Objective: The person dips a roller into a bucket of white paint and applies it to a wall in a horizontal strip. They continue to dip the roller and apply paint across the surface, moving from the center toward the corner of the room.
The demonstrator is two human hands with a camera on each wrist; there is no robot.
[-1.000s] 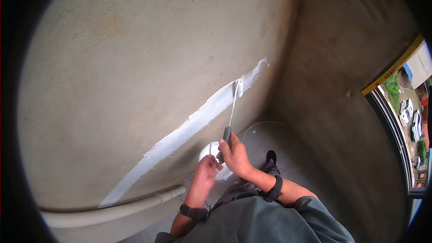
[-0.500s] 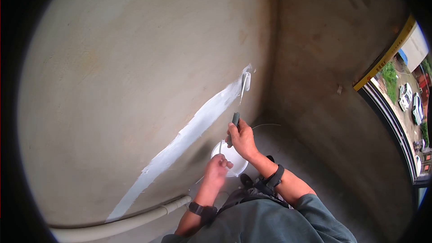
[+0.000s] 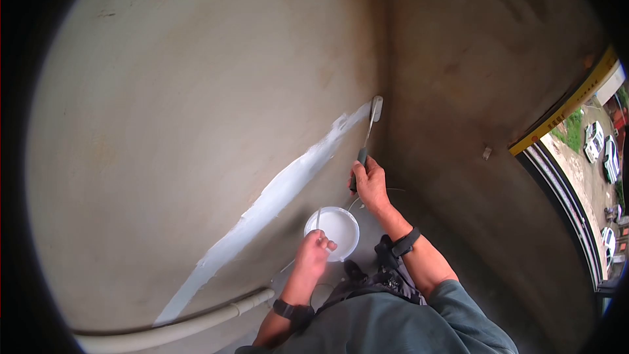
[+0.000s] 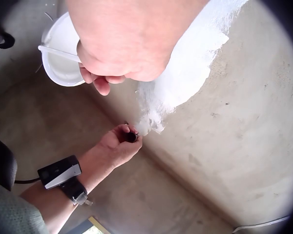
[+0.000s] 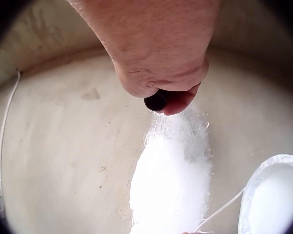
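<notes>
My right hand (image 3: 371, 185) grips the dark grey handle (image 3: 362, 156) of a small paint roller. The white roller head (image 3: 377, 109) is at the wall beside the inner corner, at the upper end of a white painted strip (image 3: 282, 190). Lower and to the left, my left hand (image 3: 312, 250) holds a round white bucket (image 3: 358, 233) by its thin white handle (image 4: 58, 52). White paint shows inside the bucket. In the right wrist view the handle's dark butt end (image 5: 155, 101) pokes out of the curled fingers, and the hand hides the roller head.
A pale pipe (image 3: 177, 329) runs along the foot of the bare wall (image 3: 164, 124). The darker side wall (image 3: 452, 78) meets it at the corner. At right an opening with a yellow-edged frame (image 3: 563, 101) looks down on parked cars (image 3: 593, 142). A thin cable (image 5: 7, 117) hangs against the wall.
The roller and my right hand have moved right and away along the strip toward the corner. The strip reaches closer to the corner. The bucket has shifted right in view, still held.
</notes>
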